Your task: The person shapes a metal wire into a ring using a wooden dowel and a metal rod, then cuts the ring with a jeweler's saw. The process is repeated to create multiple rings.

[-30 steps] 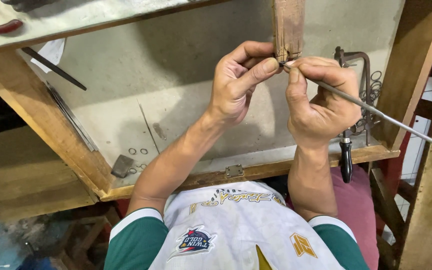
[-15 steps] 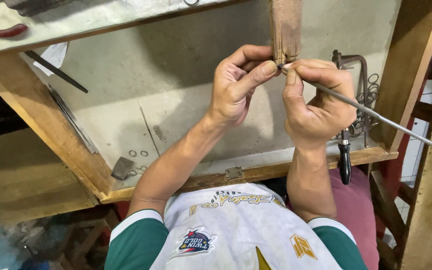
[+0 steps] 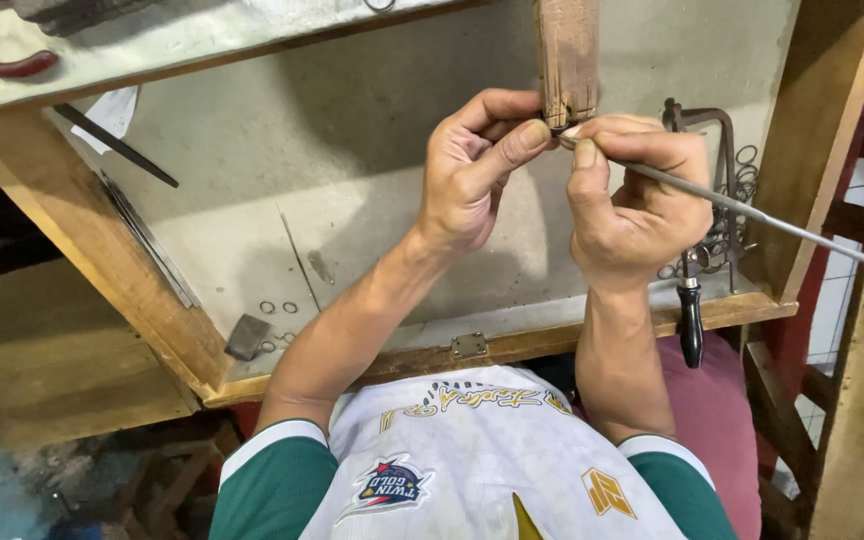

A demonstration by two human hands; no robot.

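My left hand is curled against the lower end of a worn wooden peg that sticks down from the bench top, its thumb and fingers pinching something small there that I cannot make out. My right hand grips a long thin metal file whose tip rests at the peg's end, right beside my left thumb. The file's shaft runs off to the right edge of the view.
A wooden tray-like drawer lies below my hands, with small metal rings and a dark flat piece on its floor. A jeweller's saw with a black handle hangs at its right side among wire rings. Flat metal strips lean on the left wall.
Both hands stay at the peg; the right hand and file have shifted only slightly along the peg's end.
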